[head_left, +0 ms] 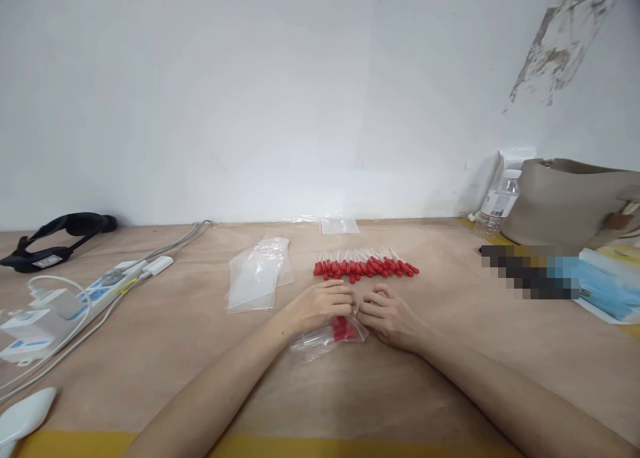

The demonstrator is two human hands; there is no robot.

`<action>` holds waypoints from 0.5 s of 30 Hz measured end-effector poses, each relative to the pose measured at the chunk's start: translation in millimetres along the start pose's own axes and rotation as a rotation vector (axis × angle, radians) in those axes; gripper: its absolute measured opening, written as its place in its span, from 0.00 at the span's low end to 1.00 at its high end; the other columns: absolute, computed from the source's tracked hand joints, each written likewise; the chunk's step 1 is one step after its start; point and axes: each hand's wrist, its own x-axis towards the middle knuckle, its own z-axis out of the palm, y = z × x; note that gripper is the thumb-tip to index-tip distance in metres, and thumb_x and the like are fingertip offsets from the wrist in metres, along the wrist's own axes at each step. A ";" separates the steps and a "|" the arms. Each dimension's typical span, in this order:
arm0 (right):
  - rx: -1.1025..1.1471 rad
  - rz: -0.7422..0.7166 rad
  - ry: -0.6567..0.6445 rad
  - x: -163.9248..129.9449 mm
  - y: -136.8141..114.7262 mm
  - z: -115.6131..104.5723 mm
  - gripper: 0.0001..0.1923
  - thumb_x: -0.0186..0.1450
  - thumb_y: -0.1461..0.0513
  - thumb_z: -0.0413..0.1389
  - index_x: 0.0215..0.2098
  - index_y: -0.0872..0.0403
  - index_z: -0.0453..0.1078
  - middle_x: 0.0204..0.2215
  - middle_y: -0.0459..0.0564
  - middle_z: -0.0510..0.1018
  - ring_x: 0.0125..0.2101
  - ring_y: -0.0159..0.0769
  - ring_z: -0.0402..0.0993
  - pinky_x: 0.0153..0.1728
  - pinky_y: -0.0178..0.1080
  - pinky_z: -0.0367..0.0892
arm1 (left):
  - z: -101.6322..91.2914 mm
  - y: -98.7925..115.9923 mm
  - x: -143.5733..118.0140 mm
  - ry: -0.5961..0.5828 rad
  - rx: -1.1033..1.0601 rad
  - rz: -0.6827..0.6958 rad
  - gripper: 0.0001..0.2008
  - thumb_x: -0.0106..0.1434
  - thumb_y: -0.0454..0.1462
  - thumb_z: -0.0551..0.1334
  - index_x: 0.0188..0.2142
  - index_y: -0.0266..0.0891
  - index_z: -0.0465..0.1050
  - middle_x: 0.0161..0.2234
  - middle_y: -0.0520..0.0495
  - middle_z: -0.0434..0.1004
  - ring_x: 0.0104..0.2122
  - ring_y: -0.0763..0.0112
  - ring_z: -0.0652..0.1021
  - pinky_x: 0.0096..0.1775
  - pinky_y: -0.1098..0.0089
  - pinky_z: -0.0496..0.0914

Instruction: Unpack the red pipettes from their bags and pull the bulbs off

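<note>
Work in hand: red-tipped swabs are going into small clear zip bags, judging from what lies on the table.
Done so far: one small zip bag already holds a bundle of red tips at its upper end and lies between the two hands, on the near side of the row of loose swabs.
Left to do: the row of red-tipped swabs is long and unbagged, just beyond the hands; by my reading most of the work remains.
Spare bags: a stack of empty zip bags lies left of the swab row, and one more empty bag lies behind the row, near the wall.
Left hand: palm down on the table, fingers curled together and pinching the top edge of the filled bag, just this side of the swab row.
Right hand: palm down, fingers bent and closed on the same top edge from the other side, fingertips nearly touching those of the left hand.
Forearms: both rest flat on the table and converge towards the bag.
Seal: I cannot tell whether the bag's mouth is closed.
Left of the swab row: a power strip with cables, well apart.
Right of the swab row: a water bottle against the wall.
</note>
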 end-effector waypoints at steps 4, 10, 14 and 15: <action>0.086 0.024 -0.076 -1.5 2.2 -4.0 0.07 0.59 0.68 0.46 0.29 0.54 0.65 0.34 0.48 0.73 0.33 0.31 0.62 0.35 0.38 0.53 | -11.9 -7.7 -4.5 0.031 -0.065 -0.076 0.14 0.66 0.32 0.45 0.41 0.38 0.68 0.48 0.48 0.69 0.54 0.71 0.62 0.55 0.64 0.57; 0.387 0.209 -0.211 -2.8 -1.4 -11.3 0.11 0.54 0.67 0.49 0.35 0.53 0.67 0.30 0.47 0.73 0.32 0.34 0.63 0.34 0.39 0.55 | -12.5 1.4 -0.3 -0.049 -0.117 -0.215 0.12 0.65 0.33 0.47 0.44 0.40 0.66 0.41 0.47 0.73 0.41 0.70 0.73 0.44 0.69 0.66; 0.601 0.397 -0.140 -2.7 -2.1 -5.8 0.16 0.60 0.69 0.44 0.41 0.51 0.67 0.35 0.48 0.73 0.36 0.33 0.66 0.37 0.37 0.59 | -18.2 21.7 -7.5 -0.070 -0.182 -0.461 0.15 0.64 0.35 0.50 0.50 0.41 0.61 0.42 0.46 0.72 0.41 0.67 0.73 0.40 0.69 0.68; 0.633 0.435 -0.120 -1.8 -2.4 -3.1 0.15 0.61 0.68 0.43 0.40 0.51 0.68 0.34 0.48 0.74 0.35 0.33 0.67 0.36 0.36 0.60 | -19.7 28.1 -12.8 -0.067 -0.215 -0.511 0.16 0.63 0.37 0.51 0.51 0.41 0.60 0.45 0.45 0.70 0.43 0.66 0.72 0.42 0.68 0.68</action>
